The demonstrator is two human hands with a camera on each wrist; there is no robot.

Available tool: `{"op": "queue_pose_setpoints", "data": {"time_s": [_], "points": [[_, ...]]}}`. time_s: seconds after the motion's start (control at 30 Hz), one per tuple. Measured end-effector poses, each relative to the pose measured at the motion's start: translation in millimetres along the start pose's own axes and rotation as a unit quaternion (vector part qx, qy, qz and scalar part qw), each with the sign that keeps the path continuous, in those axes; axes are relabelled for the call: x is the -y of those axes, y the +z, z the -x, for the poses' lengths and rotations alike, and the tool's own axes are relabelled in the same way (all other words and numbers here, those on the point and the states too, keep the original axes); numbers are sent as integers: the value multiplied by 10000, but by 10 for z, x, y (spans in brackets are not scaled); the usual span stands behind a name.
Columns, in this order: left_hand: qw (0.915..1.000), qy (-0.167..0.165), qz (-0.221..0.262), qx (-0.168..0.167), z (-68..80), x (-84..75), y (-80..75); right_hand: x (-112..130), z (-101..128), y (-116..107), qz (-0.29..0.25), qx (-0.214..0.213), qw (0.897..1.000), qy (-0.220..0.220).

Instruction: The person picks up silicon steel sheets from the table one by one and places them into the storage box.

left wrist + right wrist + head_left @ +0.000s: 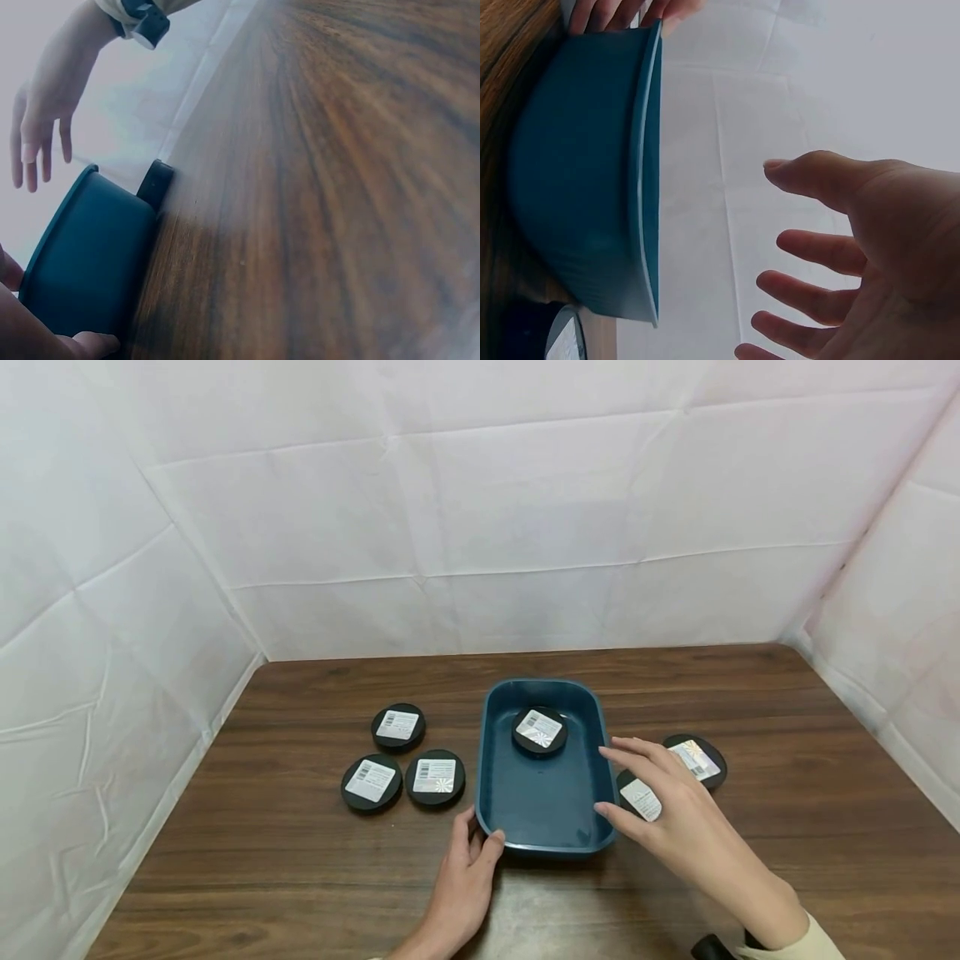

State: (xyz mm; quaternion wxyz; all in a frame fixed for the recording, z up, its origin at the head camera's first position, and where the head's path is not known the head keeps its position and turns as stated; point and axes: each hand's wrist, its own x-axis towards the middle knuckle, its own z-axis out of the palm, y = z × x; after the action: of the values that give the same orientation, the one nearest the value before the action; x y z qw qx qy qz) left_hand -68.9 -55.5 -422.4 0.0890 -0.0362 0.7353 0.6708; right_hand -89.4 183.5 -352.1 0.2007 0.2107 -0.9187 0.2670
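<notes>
A dark blue rectangular plastic bin (pixel 540 810) stands upright on the wooden table. One flat round black case (pixel 540 732) with a white label lies inside, toward its far end. My left hand (pixel 467 881) grips the bin's near left corner, thumb at the front and fingers along the left side. Beyond the right wall, my right hand (pixel 675 814) hovers with fingers spread and holds nothing. Below and behind that hand lie two more black cases, a nearer one (pixel 640 797) partly hidden by it and a farther one (pixel 697 760).
Left of the bin sit three similar labelled cases: a far one (pixel 398 727), a near left one (pixel 371 783) and one beside it (pixel 435 778). White cloth walls (pixel 525 527) enclose the table's back and sides.
</notes>
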Motion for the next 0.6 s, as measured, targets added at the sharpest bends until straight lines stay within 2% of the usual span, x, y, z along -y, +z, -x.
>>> {"op": "queue_pose_setpoints", "data": {"time_s": [0.17,0.37,0.6], "points": [[10000,73,41,-18,-8,5,5,-72,79,-24,-50,115,9999,92],[10000,12,44,-2,-6,-9,1,-137,138,-32,-66,120,9998,107],[10000,-38,-15,-24,-10,-9,1,-210,227,-25,-42,384,9985,380]]}}
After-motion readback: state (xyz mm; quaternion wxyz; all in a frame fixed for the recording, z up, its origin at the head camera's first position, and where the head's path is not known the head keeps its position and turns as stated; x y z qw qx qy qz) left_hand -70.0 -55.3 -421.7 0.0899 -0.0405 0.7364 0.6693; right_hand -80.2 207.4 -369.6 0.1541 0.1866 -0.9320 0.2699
